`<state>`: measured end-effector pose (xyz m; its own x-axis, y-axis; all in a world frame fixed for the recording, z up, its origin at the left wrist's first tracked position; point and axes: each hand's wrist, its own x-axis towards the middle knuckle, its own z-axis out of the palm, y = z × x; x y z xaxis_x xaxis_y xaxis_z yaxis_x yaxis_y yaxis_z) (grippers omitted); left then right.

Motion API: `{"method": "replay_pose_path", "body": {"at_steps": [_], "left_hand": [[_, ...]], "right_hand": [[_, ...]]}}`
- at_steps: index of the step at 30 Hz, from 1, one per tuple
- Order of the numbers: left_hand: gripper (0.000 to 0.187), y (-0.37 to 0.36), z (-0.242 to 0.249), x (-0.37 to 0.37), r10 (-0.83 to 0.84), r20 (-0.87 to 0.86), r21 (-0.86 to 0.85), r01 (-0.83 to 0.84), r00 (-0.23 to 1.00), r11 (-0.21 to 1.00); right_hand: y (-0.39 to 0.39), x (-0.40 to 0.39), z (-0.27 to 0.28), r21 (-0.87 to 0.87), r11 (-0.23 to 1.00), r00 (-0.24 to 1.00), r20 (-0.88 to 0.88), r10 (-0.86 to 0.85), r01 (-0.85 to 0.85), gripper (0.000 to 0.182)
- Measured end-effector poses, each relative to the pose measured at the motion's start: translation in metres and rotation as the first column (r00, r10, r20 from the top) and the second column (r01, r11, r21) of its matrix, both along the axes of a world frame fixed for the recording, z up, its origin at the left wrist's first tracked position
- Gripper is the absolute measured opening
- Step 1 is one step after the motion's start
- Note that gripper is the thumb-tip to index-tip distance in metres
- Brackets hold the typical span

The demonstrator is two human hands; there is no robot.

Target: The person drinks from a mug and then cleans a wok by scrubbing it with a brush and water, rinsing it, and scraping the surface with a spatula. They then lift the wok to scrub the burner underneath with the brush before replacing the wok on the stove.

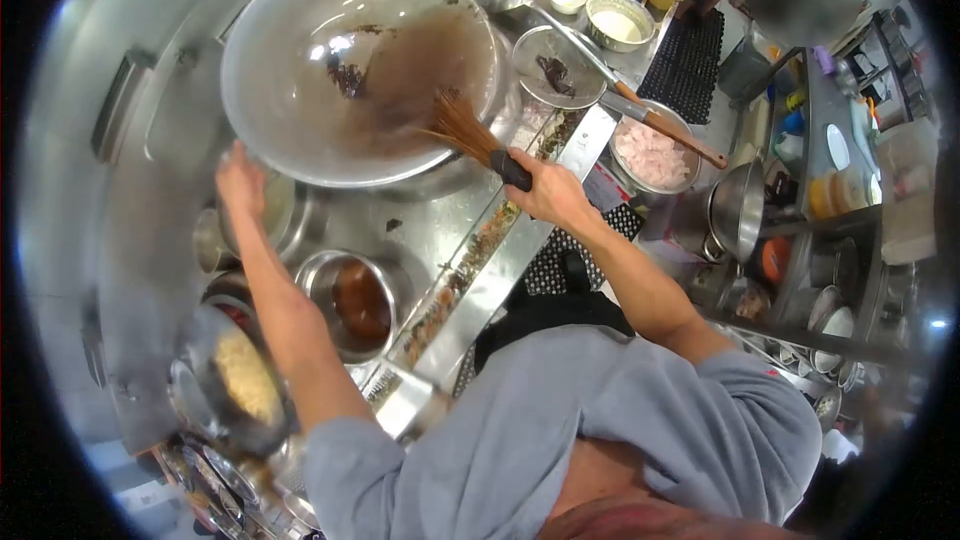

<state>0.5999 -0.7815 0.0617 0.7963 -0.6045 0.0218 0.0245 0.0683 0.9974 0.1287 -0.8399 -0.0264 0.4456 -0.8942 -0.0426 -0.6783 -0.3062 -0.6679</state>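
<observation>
My right hand is wrapped round the dark-bound end of a bamboo wok brush. The brush's bristles reach over the near right rim of a large steel wok. Inside the wok lie brown murky liquid and dark burnt scraps. At the wok's near left rim is my left hand, closed and a little blurred; I cannot tell what is in it. Below that hand stands a steel pot, partly hidden by my forearm.
A pot of brown sauce stands nearer me, left of a debris-filled drain channel. Right of the wok are a strainer with dark scraps, a ladle and a bowl of pale meat pieces. Shelves line the right.
</observation>
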Motion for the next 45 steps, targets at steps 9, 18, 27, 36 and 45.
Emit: {"method": "replay_pose_path", "body": {"at_steps": [9,18,27,36,45], "left_hand": [[0.013,0.005,0.0,0.004,0.022,0.01,0.037,-0.023,1.0,0.999],[0.014,0.007,0.01,-0.022,-0.065,0.026,-0.031,0.066,0.998,0.997],[0.014,0.012,0.007,-0.031,-0.057,-0.01,-0.047,0.057,0.998,0.997],[0.016,0.021,-0.012,-0.049,-0.049,0.004,-0.102,0.049,0.999,0.994],[0.017,0.037,-0.008,-0.07,-0.042,0.011,-0.095,0.043,0.999,0.995]], "right_hand": [[0.0,0.004,-0.009,-0.004,1.0,1.0,0.001,-0.024,0.024,0.06],[-0.005,0.002,-0.008,-0.024,0.999,0.999,-0.042,-0.028,0.027,0.061],[-0.006,0.0,-0.011,0.006,0.999,0.998,-0.055,-0.035,0.036,0.064],[-0.002,0.0,-0.015,0.009,0.999,0.993,-0.104,-0.046,0.048,0.059],[0.022,-0.008,-0.006,0.062,0.994,0.996,-0.021,-0.085,0.086,0.052]]}}
